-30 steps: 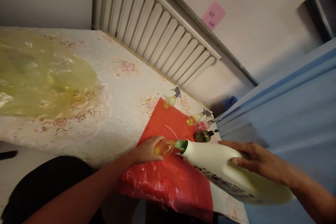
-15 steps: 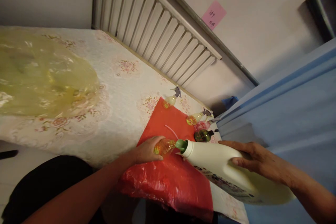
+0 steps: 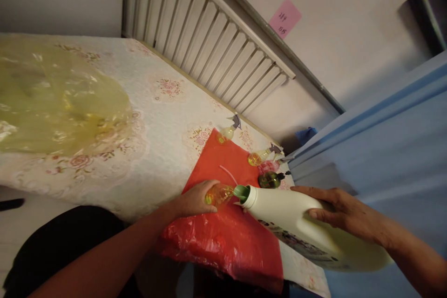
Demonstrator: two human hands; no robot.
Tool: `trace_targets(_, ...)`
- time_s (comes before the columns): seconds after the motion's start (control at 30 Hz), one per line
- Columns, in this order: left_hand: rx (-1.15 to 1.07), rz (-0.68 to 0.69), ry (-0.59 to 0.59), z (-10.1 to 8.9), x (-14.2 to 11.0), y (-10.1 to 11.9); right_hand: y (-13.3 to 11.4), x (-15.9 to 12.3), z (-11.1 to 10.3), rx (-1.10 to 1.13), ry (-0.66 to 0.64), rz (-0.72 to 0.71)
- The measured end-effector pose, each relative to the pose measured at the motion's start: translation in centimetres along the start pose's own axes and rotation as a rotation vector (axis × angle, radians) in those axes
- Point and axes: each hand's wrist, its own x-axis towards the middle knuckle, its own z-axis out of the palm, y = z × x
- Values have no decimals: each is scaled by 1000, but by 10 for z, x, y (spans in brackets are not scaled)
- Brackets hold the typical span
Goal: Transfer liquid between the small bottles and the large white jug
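My left hand (image 3: pixel 198 199) is closed around a small clear bottle (image 3: pixel 220 194), which looks orange over the red sheet (image 3: pixel 240 242). In my right hand (image 3: pixel 340 209) is a big cream-white jug (image 3: pixel 293 212), tilted with its mouth towards the bottle. A green funnel-like piece (image 3: pixel 241 192) sits between the jug's mouth and the bottle's neck. Whether liquid is flowing I cannot tell. Behind the bottle, a thin pinkish tube (image 3: pixel 228 174) lies on the red sheet.
Trigger spray bottles stand near the wall: one pale (image 3: pixel 226 135), one yellowish (image 3: pixel 260 157). Beside them are a pink bottle (image 3: pixel 268 166) and a dark green bottle (image 3: pixel 269 179). A yellow plastic bag (image 3: pixel 63 102) covers the left of the flowered tablecloth (image 3: pixel 164 139). A blue curtain (image 3: pixel 391 149) hangs at right.
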Motion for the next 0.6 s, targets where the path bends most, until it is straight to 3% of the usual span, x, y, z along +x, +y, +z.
trace_targets(0.6,-2,0,2,-1,0,3,-2,0,0,-11,6,-1)
